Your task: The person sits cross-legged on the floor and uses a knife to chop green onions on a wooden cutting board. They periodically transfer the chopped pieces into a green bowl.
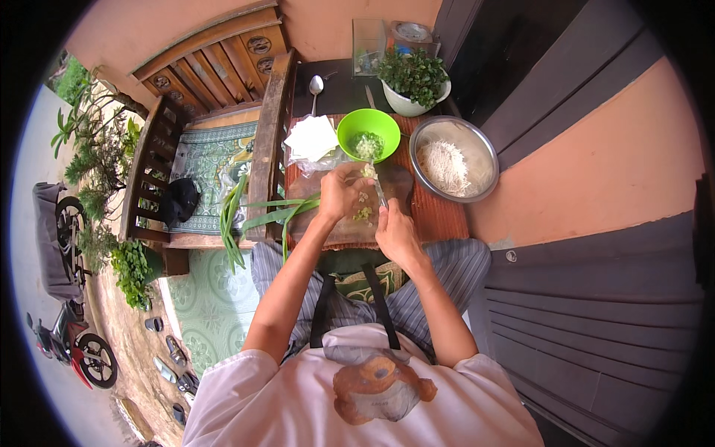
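My right hand [395, 228] grips a knife [380, 193], its blade pointing up toward a bright green bowl [344, 124]. At the near rim of this bowl, my left hand [341, 189] has its fingertips at chopped pale scallion [368, 171] by the blade. Chopped green and white pieces [368, 145] lie inside the bowl. Under both hands is a wooden cutting board [335, 234] with a few scallion bits [363, 213] on it. Long scallion leaves [279, 215] extend left from beneath my left wrist, over the table edge. Whether my left hand holds any pieces is hard to tell.
A steel bowl [491, 162] of pale shreds stands right, below a potted plant [413, 78]. White square sheets [311, 138] lie left of the green bowl, a spoon [316, 86] behind them. A wooden bench [268, 139] adjoins the table's left side. A glass container [367, 47] stands at the back.
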### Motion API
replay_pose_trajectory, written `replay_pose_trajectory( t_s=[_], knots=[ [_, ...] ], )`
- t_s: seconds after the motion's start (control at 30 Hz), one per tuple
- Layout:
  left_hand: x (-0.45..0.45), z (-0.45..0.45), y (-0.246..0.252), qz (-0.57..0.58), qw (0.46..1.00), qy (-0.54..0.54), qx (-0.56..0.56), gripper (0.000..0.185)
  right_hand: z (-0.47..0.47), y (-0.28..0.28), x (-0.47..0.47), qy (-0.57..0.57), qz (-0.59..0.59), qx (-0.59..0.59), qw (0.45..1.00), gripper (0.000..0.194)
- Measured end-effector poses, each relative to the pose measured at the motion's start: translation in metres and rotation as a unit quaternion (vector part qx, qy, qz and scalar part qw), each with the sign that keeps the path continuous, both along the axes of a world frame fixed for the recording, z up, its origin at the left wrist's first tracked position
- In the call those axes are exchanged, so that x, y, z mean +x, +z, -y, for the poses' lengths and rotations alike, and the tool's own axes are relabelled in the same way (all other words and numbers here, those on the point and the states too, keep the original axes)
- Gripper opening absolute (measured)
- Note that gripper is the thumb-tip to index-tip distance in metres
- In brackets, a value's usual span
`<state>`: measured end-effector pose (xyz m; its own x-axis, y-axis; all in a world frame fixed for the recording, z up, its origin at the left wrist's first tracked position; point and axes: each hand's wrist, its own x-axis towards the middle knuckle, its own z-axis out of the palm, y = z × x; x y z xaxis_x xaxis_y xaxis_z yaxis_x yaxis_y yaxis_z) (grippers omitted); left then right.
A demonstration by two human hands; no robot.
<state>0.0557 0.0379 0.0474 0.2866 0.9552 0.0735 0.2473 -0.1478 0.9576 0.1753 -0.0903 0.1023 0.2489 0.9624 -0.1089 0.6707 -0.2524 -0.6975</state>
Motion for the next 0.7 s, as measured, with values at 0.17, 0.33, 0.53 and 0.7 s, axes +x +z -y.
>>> replay_pose_trajectory(
  t_s=[0.17,0.33,0.53,0.7],
  knots=[
    [0.020,-0.056,0.010,-0.085,0.991,-0.001,0.099,0.041,-0.057,0.000,0.021,-0.040,0.067,0.050,0.996,0.027],
    [0.019,-0.065,0.028,-0.245,0.955,-0.067,0.150,0.044,-0.059,-0.011,0.028,-0.035,0.182,0.001,0.983,0.034],
    [0.007,-0.070,0.029,-0.335,0.904,-0.162,0.213,0.021,-0.017,-0.004,0.034,-0.005,0.299,-0.029,0.954,0.055],
    [-0.006,-0.068,0.025,-0.342,0.883,-0.184,0.265,0.018,0.020,0.009,0.042,-0.011,0.262,-0.009,0.965,0.053]
  ],
)
